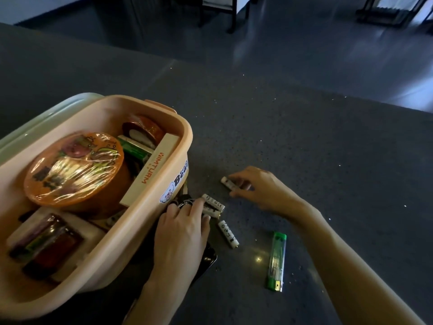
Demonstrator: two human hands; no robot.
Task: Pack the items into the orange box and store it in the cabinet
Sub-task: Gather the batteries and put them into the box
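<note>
We stood at a dark grey speckled counter [304, 137] in an indoor room with a smooth, shiny grey floor [304, 48]. Black furniture legs [232, 17] stood far behind. Whether it was a home or an office, we could not tell.

Plastic, smooth, satin sheen: orange box [187, 137]. Clear film, glossy and crinkled: over the noodle bowl [75, 165], left of the left fingers [198, 204]. Card, matt: carton [150, 170] beside it. Printed white sleeve, glossy: battery [228, 183] at the right fingers [241, 178]. Translucent green plastic, shiny metal cap: lighter [277, 261], nearer than those fingers. Dark, matt, glitter-speckled: bench [304, 137].
</note>
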